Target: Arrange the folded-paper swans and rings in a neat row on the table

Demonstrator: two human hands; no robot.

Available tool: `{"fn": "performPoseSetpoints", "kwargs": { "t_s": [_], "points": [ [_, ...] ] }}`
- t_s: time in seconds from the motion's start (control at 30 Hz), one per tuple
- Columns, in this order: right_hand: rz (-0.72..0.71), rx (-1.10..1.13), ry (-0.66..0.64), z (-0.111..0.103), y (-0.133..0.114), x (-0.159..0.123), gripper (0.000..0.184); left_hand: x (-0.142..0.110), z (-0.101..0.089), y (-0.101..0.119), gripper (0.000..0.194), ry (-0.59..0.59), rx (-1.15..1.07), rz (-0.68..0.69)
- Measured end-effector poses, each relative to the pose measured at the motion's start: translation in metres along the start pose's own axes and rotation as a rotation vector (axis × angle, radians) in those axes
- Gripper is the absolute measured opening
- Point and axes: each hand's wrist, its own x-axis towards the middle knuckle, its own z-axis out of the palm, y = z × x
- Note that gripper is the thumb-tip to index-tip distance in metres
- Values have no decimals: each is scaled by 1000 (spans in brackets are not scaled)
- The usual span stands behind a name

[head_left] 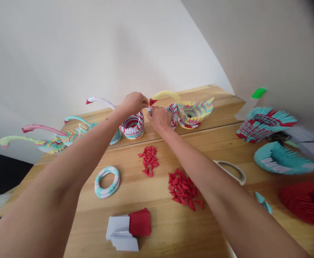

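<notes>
Both my arms reach forward over a wooden table (pixel 173 222). My left hand (pixel 133 103) is closed in a pinch, and my right hand (pixel 160 119) is closed just beside it; together they grip a small white folded paper piece (pixel 148 108) between them. Right below and behind the hands stands a round modular paper basket (pixel 133 126) in red, white and teal. Just right of the hands is a multicoloured paper swan (pixel 193 111) with a yellow neck (pixel 166 95) and red beak.
Several paper swans (pixel 57 140) line the back left. Two heaps of red folded triangles (pixel 149 160) (pixel 183 189), a teal-white paper ring (pixel 107 181), white and red paper sheets (pixel 127 229), and teal (pixel 280 157) and red (pixel 307 202) paper parts lie around. A bottle with green cap (pixel 249 104) stands at right.
</notes>
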Motion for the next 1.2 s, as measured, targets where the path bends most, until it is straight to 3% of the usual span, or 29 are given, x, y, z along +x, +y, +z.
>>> {"fn": "performPoseSetpoints", "kwargs": {
  "t_s": [0.2, 0.47, 0.77, 1.03, 1.2],
  "points": [
    [73, -6, -33, -1, -4, 0, 34, -4, -1, 6, 23, 1, -41, -41],
    [63, -21, -31, 3, -2, 1, 33, -4, -1, 9, 24, -12, -21, -38],
    [89, -5, -40, 1, -5, 1, 32, 3, 6, 5, 20, 9, 31, 41],
    [71, -8, -96, -19, -4, -4, 35, 5, 14, -6, 23, 58, 72, 86],
    [-44, -10, -30, -50, 5, -23, 40, -1, 12, -4, 25, 30, 106, 72]
  ]
}}
